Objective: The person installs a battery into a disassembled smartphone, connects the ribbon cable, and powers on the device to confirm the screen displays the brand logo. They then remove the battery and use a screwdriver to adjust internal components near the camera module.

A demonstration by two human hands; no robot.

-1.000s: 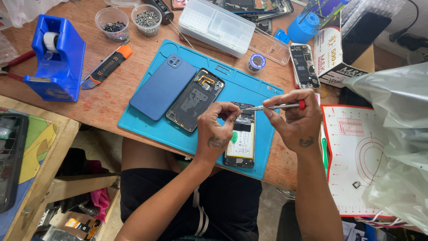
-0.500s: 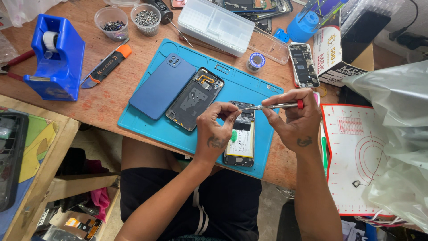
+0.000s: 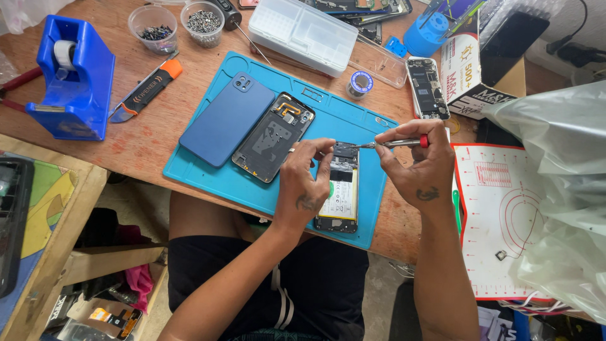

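Note:
An opened phone (image 3: 339, 189) with a yellow-white battery lies on a teal work mat (image 3: 208, 180). My left hand (image 3: 305, 180) rests on its left side, fingers pinching near its top end. My right hand (image 3: 416, 165) grips a thin screwdriver (image 3: 394, 143) with a red ring, its tip pointing left onto the phone's upper part. Left of my hands lie a dark inner frame (image 3: 273, 136) and a blue back cover (image 3: 226, 118) on the mat.
A blue tape dispenser (image 3: 71, 79), an orange utility knife (image 3: 146, 86), two screw cups (image 3: 153, 28), a clear plastic case (image 3: 303, 35), a solder spool (image 3: 360, 83) and another bare phone (image 3: 427, 87) lie on the wooden table. A white-and-red mat (image 3: 499, 215) and grey plastic bag (image 3: 562, 170) sit right.
My left fingers have shifted slightly at the phone's top end; the screwdriver stays on the same spot. Nothing else has moved.

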